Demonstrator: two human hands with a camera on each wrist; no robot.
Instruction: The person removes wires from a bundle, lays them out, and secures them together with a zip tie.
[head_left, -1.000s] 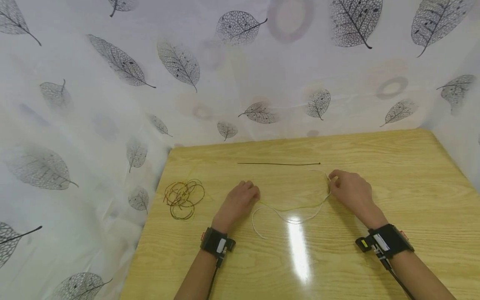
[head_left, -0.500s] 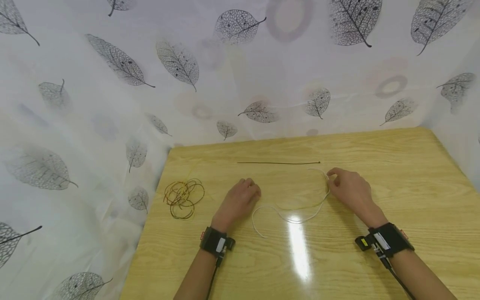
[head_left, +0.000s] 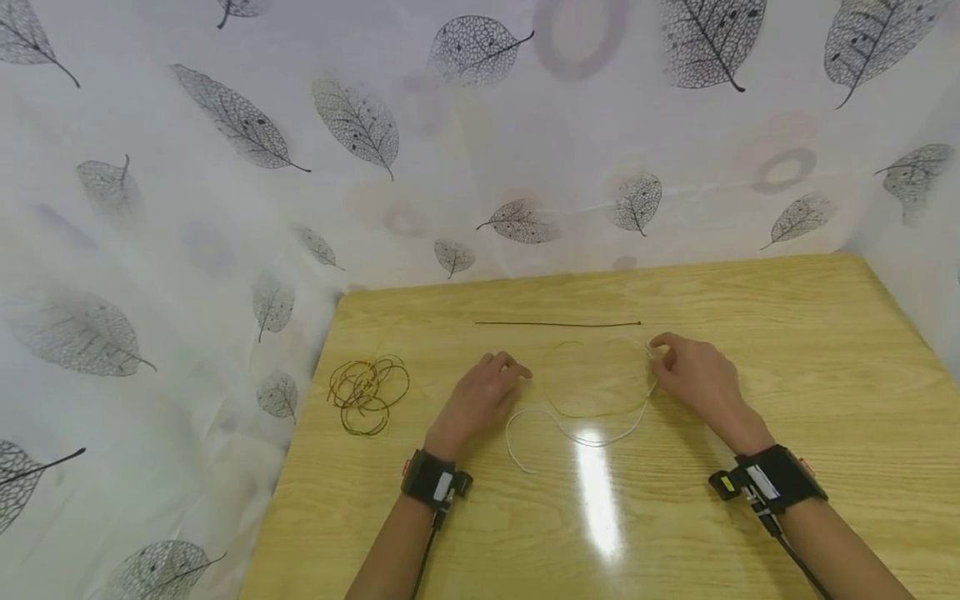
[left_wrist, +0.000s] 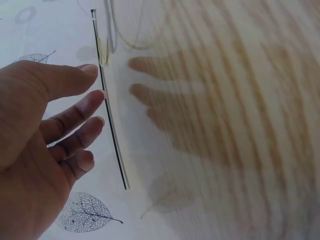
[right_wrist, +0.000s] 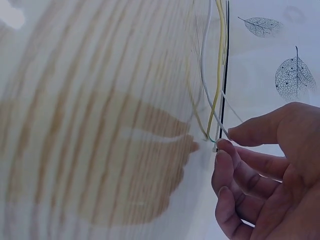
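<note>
My right hand [head_left: 697,375] pinches a white cord [right_wrist: 202,55] and a yellow cord [right_wrist: 218,75] together between thumb and index finger. From there the white cord curves leftward over the table to a loose end in the middle. The yellow cord bends up beyond it in a wide loop, its free end curled near the back. My left hand [head_left: 483,392] is just left of this loop, thumb and fingers apart with nothing between them. Past both hands lies a thin dark strip [head_left: 558,323] with a small knob at its right end.
A tangled coil of brown and yellowish cord [head_left: 362,408] lies on the wooden table [head_left: 825,333] at the left. Leaf-patterned white sheeting [head_left: 420,208] hangs behind the table and along its sides. A black band with a cable sits on each wrist.
My left hand has let go of the yellow cord and straightened its fingers, shifting slightly right. The freed yellow end has sprung up toward the back. My right hand keeps its pinch, edging slightly left.
</note>
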